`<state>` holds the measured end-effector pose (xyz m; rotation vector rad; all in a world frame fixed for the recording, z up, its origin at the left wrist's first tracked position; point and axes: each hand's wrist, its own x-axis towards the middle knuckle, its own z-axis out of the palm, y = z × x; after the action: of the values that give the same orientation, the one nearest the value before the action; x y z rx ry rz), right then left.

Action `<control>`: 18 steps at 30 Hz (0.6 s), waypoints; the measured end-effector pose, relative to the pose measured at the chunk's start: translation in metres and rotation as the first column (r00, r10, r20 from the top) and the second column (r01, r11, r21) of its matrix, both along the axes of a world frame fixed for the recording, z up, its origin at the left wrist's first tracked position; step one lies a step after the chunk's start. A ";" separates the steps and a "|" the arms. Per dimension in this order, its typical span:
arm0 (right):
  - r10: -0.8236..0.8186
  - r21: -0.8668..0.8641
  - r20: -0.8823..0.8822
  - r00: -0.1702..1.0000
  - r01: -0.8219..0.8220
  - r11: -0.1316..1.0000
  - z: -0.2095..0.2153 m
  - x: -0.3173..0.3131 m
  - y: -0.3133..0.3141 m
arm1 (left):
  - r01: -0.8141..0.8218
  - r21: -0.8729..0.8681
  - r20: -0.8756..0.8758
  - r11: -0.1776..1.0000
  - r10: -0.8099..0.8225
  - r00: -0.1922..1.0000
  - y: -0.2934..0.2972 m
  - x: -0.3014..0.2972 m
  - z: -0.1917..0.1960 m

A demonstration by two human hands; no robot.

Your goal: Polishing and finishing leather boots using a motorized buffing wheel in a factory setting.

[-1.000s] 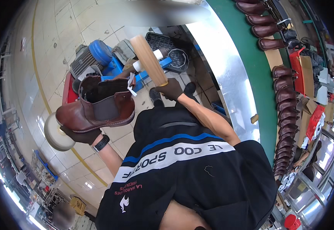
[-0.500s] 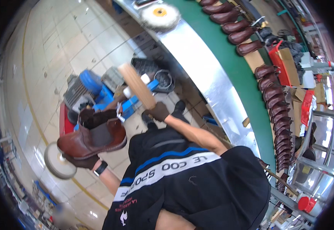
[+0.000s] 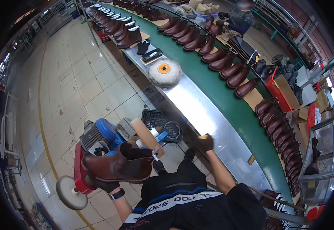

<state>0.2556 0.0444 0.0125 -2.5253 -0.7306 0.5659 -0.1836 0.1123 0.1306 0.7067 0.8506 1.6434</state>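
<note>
left hand [image 3: 104, 185] mostly behind boot [image 3: 117, 166]

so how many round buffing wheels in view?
2: a fluffy wheel with an orange hub above the steel bench, and a smooth white wheel beside the left hand. Others may be hidden.

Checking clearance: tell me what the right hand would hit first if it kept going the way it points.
Probably the steel bench edge: the gloved right hand points up toward it. Depth is unclear.

Dark gloves, wristwatch [image 3: 117, 194], black striped shirt [image 3: 190, 205]
</note>
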 end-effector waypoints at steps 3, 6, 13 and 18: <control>-0.194 -0.105 0.131 0.972 0.209 0.972 0.000 0.081 -0.036 | -0.049 -0.067 -0.161 0.997 0.037 0.986 0.025 0.056 0.018; -0.243 -0.143 0.240 0.940 0.281 0.949 0.010 0.097 -0.035 | 0.118 -0.151 0.373 0.981 -0.054 0.926 0.043 0.090 0.036; 0.728 0.537 -0.401 0.555 -0.502 0.678 0.125 0.012 -0.073 | 0.435 0.006 0.297 0.901 -0.417 0.859 0.024 0.184 0.040; 0.365 0.418 -0.908 0.206 0.373 0.828 0.146 -0.043 -0.127 | 0.499 -0.081 -0.169 0.863 -0.506 0.846 -0.014 0.227 0.012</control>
<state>0.2124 -0.0823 0.1585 -1.0769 -0.2475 1.4991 0.0434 0.0983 0.1426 0.9772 0.7399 1.0984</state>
